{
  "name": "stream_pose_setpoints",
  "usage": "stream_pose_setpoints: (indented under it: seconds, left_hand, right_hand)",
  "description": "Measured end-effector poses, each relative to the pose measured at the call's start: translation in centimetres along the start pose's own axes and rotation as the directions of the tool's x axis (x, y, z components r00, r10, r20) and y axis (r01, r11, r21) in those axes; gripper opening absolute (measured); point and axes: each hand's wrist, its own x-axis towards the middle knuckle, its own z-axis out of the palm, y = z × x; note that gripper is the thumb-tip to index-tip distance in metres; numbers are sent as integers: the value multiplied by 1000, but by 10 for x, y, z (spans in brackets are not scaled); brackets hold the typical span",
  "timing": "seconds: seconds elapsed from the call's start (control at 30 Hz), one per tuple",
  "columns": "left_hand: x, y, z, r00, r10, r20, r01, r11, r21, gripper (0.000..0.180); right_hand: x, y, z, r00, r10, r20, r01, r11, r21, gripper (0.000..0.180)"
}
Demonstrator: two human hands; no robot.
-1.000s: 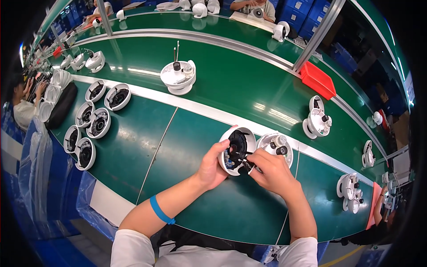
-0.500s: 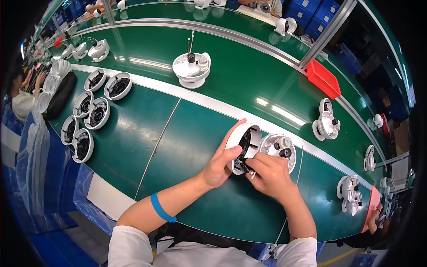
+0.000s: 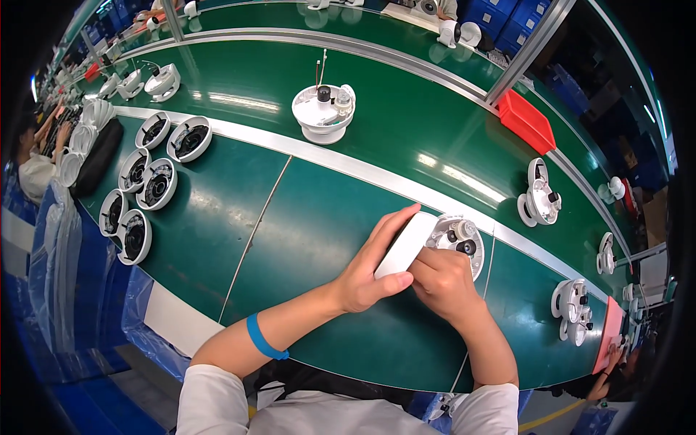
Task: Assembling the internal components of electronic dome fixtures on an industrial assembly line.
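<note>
My left hand (image 3: pixel 362 279) grips a round white housing cover (image 3: pixel 407 245) by its rim, thumb on the near side and fingers round the far side. The cover is tipped so that its white outer wall shows and its inside is hidden. Against its right side, my right hand (image 3: pixel 451 284) has its fingers curled together; whatever they hold is hidden behind the knuckles. Just beyond the right hand, a white round device base (image 3: pixel 475 264) rests on the green table, with a clear part and a black cylinder on it.
Several white covers with black insides (image 3: pixel 156 184) lie at the left. Beyond a white rail, a green conveyor (image 3: pixel 239 72) carries white device units (image 3: pixel 322 119). A red tray (image 3: pixel 525 123) stands at the far right, and more units (image 3: pixel 573 304) sit at the right.
My left hand has turned the cover, so its black inside no longer shows. My right hand stays by it, its fingertips now hidden. Units on the conveyor have shifted slightly right.
</note>
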Motion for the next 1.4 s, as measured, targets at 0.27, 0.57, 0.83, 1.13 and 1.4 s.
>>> stream_pose_setpoints:
  seconds: [0.27,0.57,0.83,1.13,1.4]
  left_hand:
    - [7,12,8,974,-203,-102,132,872,-471,96]
    - [14,7,9,948,-293,-127,123,701,-703,80]
    - [13,0,15,975,-179,-131,106,895,-433,99]
    - [9,-6,15,991,-99,-92,70,960,-272,98]
    - [8,-13,16,989,42,-142,-34,998,60,94]
  right_hand:
    - [7,-13,-10,985,175,-8,-169,961,221,25]
    - [-9,-11,-4,856,492,159,-483,651,586,23]
    - [-8,-16,7,979,158,-127,-138,979,151,28]
    - [-3,-19,0,989,89,-121,-81,995,66,21]
    - [-6,-11,-4,994,79,-71,-71,991,118,21]
